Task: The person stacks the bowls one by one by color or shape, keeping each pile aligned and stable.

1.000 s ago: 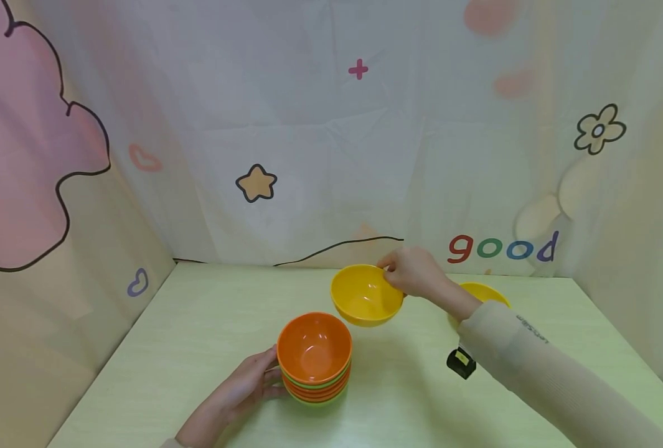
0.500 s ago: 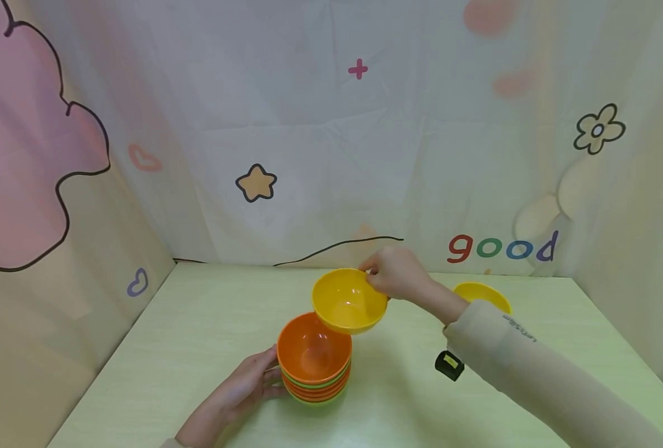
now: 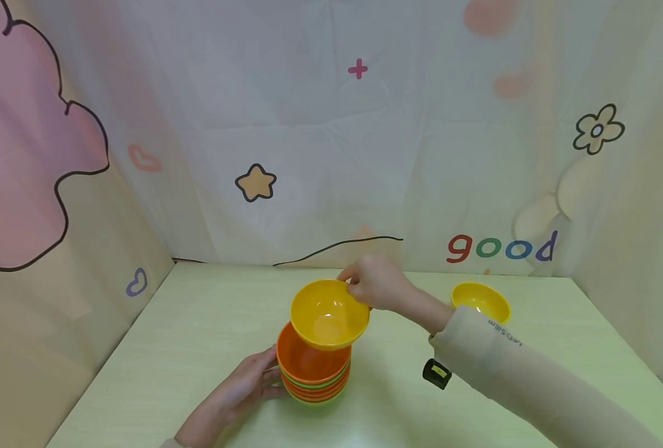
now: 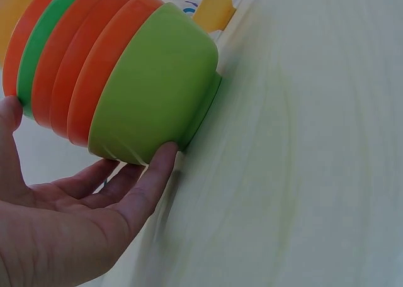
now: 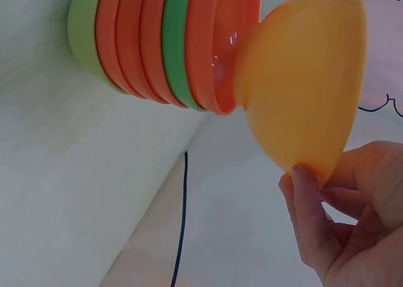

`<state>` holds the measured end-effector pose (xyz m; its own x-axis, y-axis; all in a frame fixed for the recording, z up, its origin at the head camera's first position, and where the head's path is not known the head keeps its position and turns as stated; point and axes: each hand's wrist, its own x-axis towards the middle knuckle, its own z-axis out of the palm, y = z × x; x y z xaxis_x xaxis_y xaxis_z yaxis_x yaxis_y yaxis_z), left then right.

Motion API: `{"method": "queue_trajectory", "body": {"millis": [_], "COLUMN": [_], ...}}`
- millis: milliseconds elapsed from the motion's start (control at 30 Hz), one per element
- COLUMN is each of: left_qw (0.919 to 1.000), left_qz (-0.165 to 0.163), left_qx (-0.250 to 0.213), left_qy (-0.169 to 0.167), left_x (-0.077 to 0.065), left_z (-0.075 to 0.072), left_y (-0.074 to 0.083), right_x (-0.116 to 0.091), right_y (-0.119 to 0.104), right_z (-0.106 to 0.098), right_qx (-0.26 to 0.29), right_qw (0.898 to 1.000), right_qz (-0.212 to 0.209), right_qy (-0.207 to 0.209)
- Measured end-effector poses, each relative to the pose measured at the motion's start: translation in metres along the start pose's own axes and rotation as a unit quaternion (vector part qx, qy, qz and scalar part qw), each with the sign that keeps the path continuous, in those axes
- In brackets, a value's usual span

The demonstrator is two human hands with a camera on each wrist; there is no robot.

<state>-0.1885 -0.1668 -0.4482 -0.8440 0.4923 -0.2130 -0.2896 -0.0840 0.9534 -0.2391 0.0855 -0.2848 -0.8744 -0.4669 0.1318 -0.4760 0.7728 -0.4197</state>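
My right hand (image 3: 380, 283) pinches a yellow bowl (image 3: 329, 314) by its rim, thumb on one side and fingers on the other. That bowl is held over a stack of nested bowls, its base at the mouth of the topmost orange bowl (image 3: 303, 354). Orange and green bowls make up the stack, with a light green bowl (image 4: 157, 85) at the bottom standing on the table. Along the stack's left side lies my left hand (image 3: 251, 379), its fairly straight fingers touching the light green bowl and its thumb near the upper rims.
A second yellow bowl (image 3: 481, 300) stands at the back right of the table (image 3: 197, 311), partly covered by the right sleeve (image 3: 510, 354). A small black device (image 3: 437, 373) shows under the right forearm. A printed curtain (image 3: 309, 137) closes off the back and sides.
My right hand has brought the yellow bowl left and down, from beside the stack to over its top. More of the other yellow bowl now shows. My left hand has stayed in place.
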Motion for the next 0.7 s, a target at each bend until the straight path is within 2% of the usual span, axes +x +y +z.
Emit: {"method": "queue_trajectory", "body": {"millis": [200,500,700], "left_qw": [1.0000,0.9999,0.9998], "left_qz": [-0.002,-0.005,-0.005], "left_qx": [0.002,0.003,0.006], "left_qy": [0.005,0.015,0.018], "left_x": [0.000,0.001,0.001], "left_z": [0.001,0.002,0.003], "left_y": [0.000,0.001,0.002], "right_x": [0.000,0.000,-0.001], "right_y": [-0.006,-0.005,-0.006], "right_z": [0.007,0.021,0.027], "right_qx": [0.013,0.026,0.034], "right_qw": [1.000,1.000,0.999], "right_qz": [0.010,-0.006,0.009], "right_qy": [-0.006,0.000,-0.012]}}
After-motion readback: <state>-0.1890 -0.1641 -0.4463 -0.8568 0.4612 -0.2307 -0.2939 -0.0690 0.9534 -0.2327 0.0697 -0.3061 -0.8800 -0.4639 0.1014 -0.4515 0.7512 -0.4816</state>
